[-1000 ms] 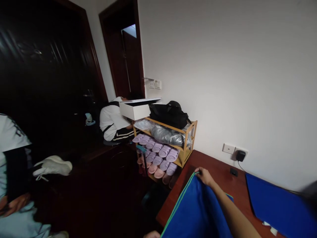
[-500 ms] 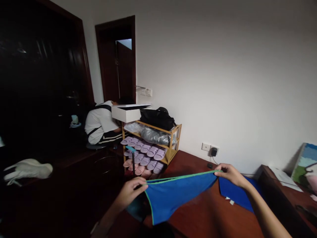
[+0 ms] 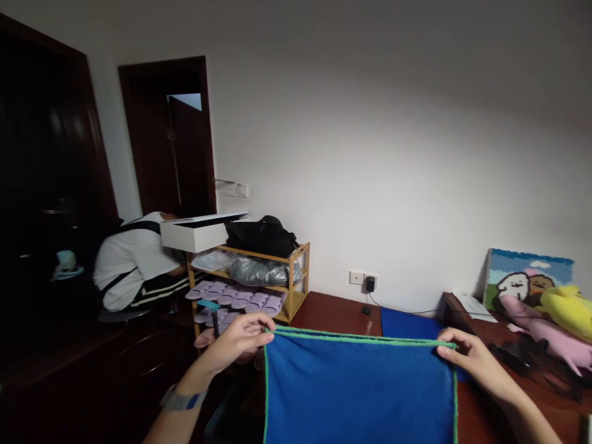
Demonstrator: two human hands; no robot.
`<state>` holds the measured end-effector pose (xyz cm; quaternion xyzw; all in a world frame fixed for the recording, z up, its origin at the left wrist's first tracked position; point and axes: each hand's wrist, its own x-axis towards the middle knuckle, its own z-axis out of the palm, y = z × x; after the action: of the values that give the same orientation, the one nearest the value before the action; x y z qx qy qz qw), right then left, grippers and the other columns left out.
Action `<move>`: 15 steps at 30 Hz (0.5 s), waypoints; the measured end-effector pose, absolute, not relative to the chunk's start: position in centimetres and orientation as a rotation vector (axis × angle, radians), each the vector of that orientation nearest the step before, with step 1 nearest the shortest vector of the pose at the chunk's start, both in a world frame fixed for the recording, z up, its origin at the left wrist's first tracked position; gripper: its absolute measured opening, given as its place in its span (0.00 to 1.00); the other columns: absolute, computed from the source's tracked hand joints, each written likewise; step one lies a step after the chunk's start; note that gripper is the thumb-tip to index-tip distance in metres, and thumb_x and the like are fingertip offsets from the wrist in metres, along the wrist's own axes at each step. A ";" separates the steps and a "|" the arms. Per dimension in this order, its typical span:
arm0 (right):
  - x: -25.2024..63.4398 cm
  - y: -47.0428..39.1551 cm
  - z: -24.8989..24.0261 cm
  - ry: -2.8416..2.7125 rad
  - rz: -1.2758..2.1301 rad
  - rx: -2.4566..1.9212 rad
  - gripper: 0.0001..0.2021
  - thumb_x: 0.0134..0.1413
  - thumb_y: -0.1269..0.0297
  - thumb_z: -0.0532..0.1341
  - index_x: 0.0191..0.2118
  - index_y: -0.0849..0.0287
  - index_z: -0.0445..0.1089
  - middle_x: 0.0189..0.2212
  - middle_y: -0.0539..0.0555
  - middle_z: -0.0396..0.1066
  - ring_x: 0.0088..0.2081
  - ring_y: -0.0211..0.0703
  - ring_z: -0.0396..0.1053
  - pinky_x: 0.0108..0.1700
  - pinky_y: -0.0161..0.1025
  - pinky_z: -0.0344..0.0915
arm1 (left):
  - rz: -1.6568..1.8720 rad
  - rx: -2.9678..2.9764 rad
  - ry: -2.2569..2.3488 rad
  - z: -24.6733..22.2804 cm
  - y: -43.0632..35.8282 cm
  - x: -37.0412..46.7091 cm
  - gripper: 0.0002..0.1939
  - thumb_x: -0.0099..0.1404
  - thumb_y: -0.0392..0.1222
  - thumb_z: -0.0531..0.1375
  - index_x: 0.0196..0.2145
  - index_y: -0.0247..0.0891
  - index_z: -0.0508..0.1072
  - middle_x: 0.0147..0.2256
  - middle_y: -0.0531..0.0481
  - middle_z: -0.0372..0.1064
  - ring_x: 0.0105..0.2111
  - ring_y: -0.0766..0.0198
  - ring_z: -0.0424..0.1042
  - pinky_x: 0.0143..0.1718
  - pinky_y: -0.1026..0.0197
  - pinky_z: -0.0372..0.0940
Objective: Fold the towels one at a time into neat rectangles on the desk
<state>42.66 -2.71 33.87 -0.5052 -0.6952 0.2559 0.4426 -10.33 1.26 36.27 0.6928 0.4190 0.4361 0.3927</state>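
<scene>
A blue cloth (image 3: 361, 388) with green stitched edges hangs stretched between my two hands, its top edge nearly level and doubled. My left hand (image 3: 245, 339) pinches the upper left corner between thumb and fingers. At the upper right corner, my right hand (image 3: 467, 357) grips the cloth the same way. The lower part of the cloth runs out of the picture. Behind it, a second blue piece (image 3: 407, 322) lies flat on the reddish-brown table (image 3: 330, 311), partly covered by the cloth and my right hand.
A wooden shoe rack (image 3: 296, 287) with lilac slippers (image 3: 245, 299), a black bag (image 3: 261, 234) and a white box (image 3: 194, 235) stands back left. A person (image 3: 139, 259) sits bent beside it. Plush toys (image 3: 550, 336) and a dog picture (image 3: 518, 280) are at right.
The cloth was slanted and gathered; now it hangs wide and straight. My hands are further apart, the right one lower. The view has turned to the right, showing the plush toys.
</scene>
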 end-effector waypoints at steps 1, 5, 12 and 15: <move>43.1 -3.2 33.7 -1.702 0.621 -1.256 0.23 0.48 0.37 0.67 0.29 0.54 0.74 0.28 0.52 0.72 0.33 0.46 0.68 0.36 0.39 0.68 | 1.105 1.739 1.047 36.2 1.2 -10.1 0.14 0.55 0.52 0.70 0.34 0.41 0.77 0.25 0.57 0.71 0.25 0.66 0.70 0.28 0.65 0.65; 44.2 -4.0 32.7 -1.623 0.603 -1.248 0.21 0.49 0.39 0.67 0.29 0.54 0.75 0.30 0.53 0.73 0.34 0.47 0.69 0.36 0.38 0.69 | 1.128 1.707 1.030 35.8 1.7 -9.3 0.16 0.55 0.55 0.70 0.35 0.41 0.77 0.26 0.56 0.72 0.27 0.65 0.71 0.28 0.64 0.66; 43.4 4.1 28.9 -1.588 0.681 -1.272 0.21 0.52 0.41 0.67 0.36 0.55 0.77 0.34 0.54 0.77 0.37 0.47 0.72 0.38 0.38 0.70 | 1.164 1.804 1.079 33.0 12.0 -8.5 0.17 0.57 0.54 0.70 0.39 0.40 0.78 0.38 0.48 0.79 0.41 0.57 0.78 0.45 0.56 0.72; 41.3 11.8 26.5 -1.521 0.659 -1.332 0.25 0.49 0.37 0.65 0.38 0.57 0.77 0.39 0.58 0.79 0.42 0.52 0.75 0.45 0.42 0.72 | 1.289 1.856 1.238 29.5 18.8 -6.9 0.21 0.58 0.57 0.66 0.39 0.37 0.78 0.38 0.44 0.80 0.42 0.54 0.78 0.48 0.52 0.72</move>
<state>41.34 11.76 26.52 -0.5473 -0.6252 0.2709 0.4860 -6.90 18.83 29.47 0.6918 0.4615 0.4803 0.2788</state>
